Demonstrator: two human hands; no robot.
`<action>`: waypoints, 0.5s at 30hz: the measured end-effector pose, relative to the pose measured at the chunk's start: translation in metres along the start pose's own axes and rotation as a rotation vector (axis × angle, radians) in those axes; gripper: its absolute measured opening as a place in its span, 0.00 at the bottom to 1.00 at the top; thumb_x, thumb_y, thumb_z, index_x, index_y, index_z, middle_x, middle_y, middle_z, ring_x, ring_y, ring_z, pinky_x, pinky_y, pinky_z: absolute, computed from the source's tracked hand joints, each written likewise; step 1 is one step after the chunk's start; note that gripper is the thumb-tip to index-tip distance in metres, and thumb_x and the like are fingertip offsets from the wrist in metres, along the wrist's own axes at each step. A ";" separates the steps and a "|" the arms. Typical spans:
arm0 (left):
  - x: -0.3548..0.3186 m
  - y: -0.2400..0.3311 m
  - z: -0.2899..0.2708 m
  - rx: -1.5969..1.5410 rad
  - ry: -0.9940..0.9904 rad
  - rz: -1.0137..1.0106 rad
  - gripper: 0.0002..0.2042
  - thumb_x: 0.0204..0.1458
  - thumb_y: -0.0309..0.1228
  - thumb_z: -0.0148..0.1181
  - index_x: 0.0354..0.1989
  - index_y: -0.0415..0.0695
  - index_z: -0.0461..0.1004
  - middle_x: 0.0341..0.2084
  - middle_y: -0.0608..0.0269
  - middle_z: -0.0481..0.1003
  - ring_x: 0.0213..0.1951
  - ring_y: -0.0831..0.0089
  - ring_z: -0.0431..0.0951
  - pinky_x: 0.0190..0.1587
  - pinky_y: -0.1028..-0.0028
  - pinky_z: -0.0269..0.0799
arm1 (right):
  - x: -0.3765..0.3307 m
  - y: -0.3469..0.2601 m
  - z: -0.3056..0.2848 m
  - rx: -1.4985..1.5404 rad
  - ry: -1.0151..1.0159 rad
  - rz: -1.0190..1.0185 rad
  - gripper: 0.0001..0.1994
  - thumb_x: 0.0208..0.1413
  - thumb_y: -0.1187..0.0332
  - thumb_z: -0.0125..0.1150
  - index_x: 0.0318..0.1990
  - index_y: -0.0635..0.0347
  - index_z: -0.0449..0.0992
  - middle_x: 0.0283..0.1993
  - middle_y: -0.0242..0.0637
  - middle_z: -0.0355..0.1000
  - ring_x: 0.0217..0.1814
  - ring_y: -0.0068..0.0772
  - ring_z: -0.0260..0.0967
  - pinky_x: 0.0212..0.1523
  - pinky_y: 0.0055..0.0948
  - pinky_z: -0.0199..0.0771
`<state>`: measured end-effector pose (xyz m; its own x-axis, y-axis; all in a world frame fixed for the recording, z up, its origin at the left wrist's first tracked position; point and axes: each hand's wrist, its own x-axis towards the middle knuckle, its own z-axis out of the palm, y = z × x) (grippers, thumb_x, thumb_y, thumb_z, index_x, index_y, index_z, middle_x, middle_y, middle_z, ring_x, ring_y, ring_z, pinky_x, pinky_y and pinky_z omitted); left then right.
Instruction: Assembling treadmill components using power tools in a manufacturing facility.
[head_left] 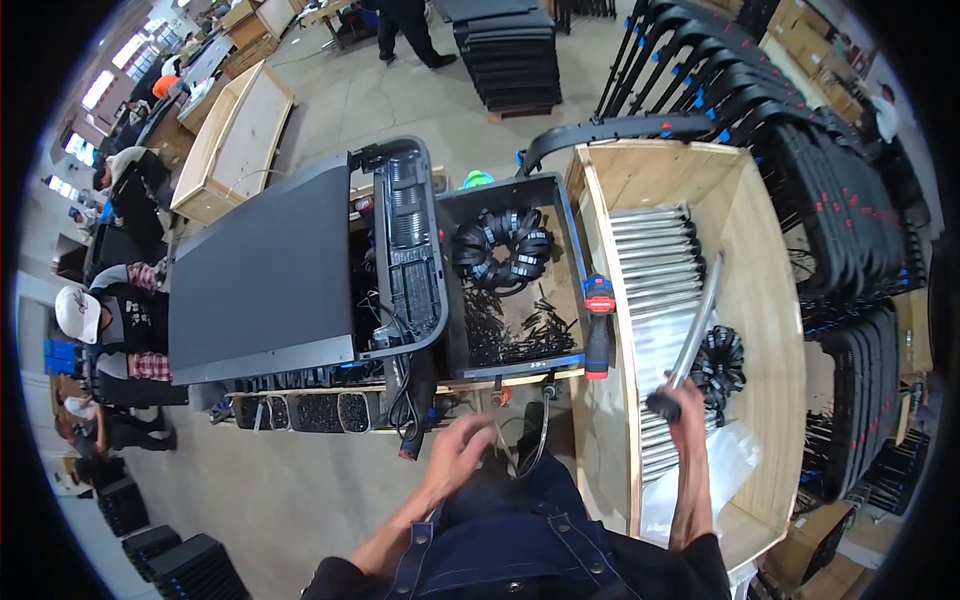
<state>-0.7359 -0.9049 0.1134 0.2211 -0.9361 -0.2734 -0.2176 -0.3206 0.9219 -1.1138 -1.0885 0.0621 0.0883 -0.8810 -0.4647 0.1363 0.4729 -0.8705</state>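
Head view, and grasping a curved silver metal tube [699,332] near its black end with the right grip [690,407], right over the open pale wooden crate [765,280]! Slants away above rows of shiny silver metal tubes [650,250], just beside a ring-shaped black bundle [735,375]; touching below or not, impossible to tell. Over to the left grip [460,455]: loosely bent, apparently holding nothing, near the dark grey plastic bin [500,195]. Probably at the picking-out step. Next, seems to call for steady hold, clear of the crate wall.

1 wooden crate [762,285] (open) holds metal tubes [655,255]; plastic sheeting [735,460].
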 end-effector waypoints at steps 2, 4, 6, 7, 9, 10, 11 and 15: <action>0.021 0.046 -0.013 0.258 -0.029 0.386 0.17 0.57 0.31 0.62 0.54 0.39 0.75 0.46 0.54 0.77 0.49 0.59 0.78 0.53 0.65 0.73 | -0.083 -0.052 0.044 -0.106 -0.125 -0.008 0.28 0.50 0.62 0.64 0.56 0.74 0.70 0.33 0.42 0.76 0.35 0.33 0.77 0.41 0.30 0.78; 0.041 0.103 -0.018 0.455 -0.029 0.771 0.24 0.51 0.34 0.68 0.56 0.43 0.73 0.52 0.53 0.74 0.55 0.55 0.74 0.58 0.60 0.70 | -0.137 -0.083 0.071 -0.143 -0.256 -0.027 0.32 0.46 0.61 0.66 0.57 0.74 0.71 0.31 0.40 0.77 0.33 0.30 0.76 0.40 0.27 0.75; 0.038 0.147 -0.024 0.638 -0.046 1.055 0.31 0.46 0.38 0.71 0.61 0.47 0.70 0.56 0.54 0.70 0.60 0.55 0.70 0.63 0.57 0.66 | -0.168 -0.115 0.100 -0.155 -0.457 0.096 0.30 0.45 0.63 0.64 0.56 0.73 0.72 0.32 0.40 0.77 0.34 0.30 0.76 0.40 0.27 0.74; 0.035 0.161 -0.030 0.728 -0.086 1.159 0.35 0.45 0.41 0.72 0.63 0.49 0.67 0.59 0.53 0.68 0.62 0.55 0.68 0.64 0.55 0.64 | -0.177 -0.126 0.114 -0.148 -0.536 0.173 0.30 0.46 0.63 0.64 0.56 0.73 0.73 0.33 0.41 0.77 0.35 0.30 0.75 0.40 0.27 0.73; 0.028 0.183 -0.046 0.863 -0.250 1.222 0.36 0.47 0.47 0.68 0.64 0.47 0.64 0.54 0.51 0.71 0.59 0.55 0.71 0.62 0.55 0.66 | -0.175 -0.143 0.146 -0.294 -0.721 0.325 0.31 0.45 0.62 0.65 0.55 0.77 0.73 0.35 0.43 0.78 0.35 0.30 0.76 0.39 0.26 0.75; 0.021 0.179 -0.051 0.899 -0.534 1.031 0.34 0.50 0.49 0.65 0.63 0.45 0.64 0.48 0.52 0.73 0.52 0.56 0.75 0.54 0.55 0.71 | -0.165 -0.137 0.152 -0.363 -0.829 0.326 0.31 0.47 0.62 0.66 0.56 0.76 0.72 0.38 0.42 0.78 0.39 0.28 0.75 0.41 0.26 0.74; 0.014 0.175 -0.061 0.910 -0.798 0.825 0.33 0.53 0.50 0.62 0.62 0.44 0.64 0.42 0.53 0.75 0.44 0.57 0.79 0.47 0.56 0.76 | -0.151 -0.132 0.161 -0.445 -0.935 0.328 0.31 0.50 0.61 0.66 0.58 0.75 0.72 0.41 0.42 0.79 0.43 0.26 0.75 0.43 0.25 0.73; 0.012 0.144 -0.113 0.531 -0.958 0.208 0.30 0.63 0.51 0.54 0.64 0.42 0.58 0.36 0.51 0.75 0.31 0.58 0.80 0.32 0.60 0.76 | -0.050 -0.090 0.216 -0.568 -1.010 0.103 0.21 0.57 0.56 0.67 0.47 0.67 0.79 0.37 0.39 0.79 0.42 0.29 0.77 0.44 0.30 0.76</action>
<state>-0.6567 -0.9458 0.2739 -0.6422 -0.6297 -0.4371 -0.5945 0.0493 0.8026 -0.9178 -1.0836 0.1986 0.8546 -0.3055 -0.4200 -0.3569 0.2420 -0.9023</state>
